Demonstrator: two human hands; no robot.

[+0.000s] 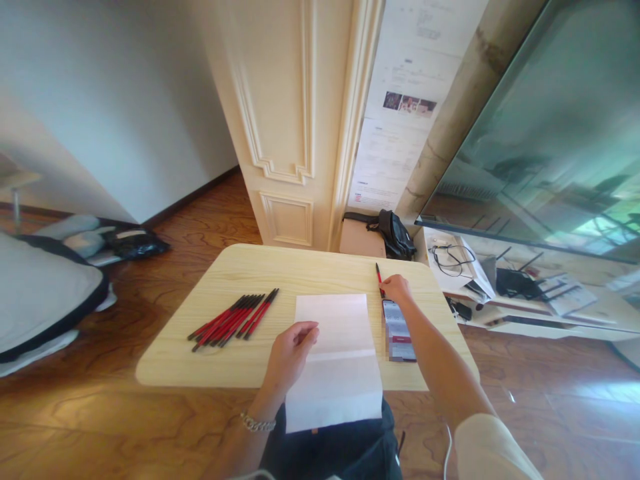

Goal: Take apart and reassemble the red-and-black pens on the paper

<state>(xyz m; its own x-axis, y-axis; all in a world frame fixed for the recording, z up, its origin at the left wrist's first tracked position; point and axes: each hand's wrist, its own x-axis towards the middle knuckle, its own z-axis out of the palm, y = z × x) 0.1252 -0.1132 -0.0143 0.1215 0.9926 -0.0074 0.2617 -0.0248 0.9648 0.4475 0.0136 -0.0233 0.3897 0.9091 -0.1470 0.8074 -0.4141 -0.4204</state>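
A white sheet of paper (335,360) with a crosswise crease lies on the table and hangs over its front edge. My left hand (295,350) is over the paper's left side, fingers curled and thumb against them; whether anything is pinched there is hidden. At the table's right side, my right hand (397,288) is closed on a red and black pen (379,272), its black end pointing away from me. Just below that hand lies a phone (399,333) with a lit screen. Several red and black pens (233,320) lie in a slanted pile left of the paper.
The light wooden table (200,373) has rounded corners. Behind it stand a cream panelled door (285,133) and a black bag (395,233). A low cabinet (530,323) with cables and a router sits right, under a large screen (560,147). A white cable (447,447) hangs at lower right.
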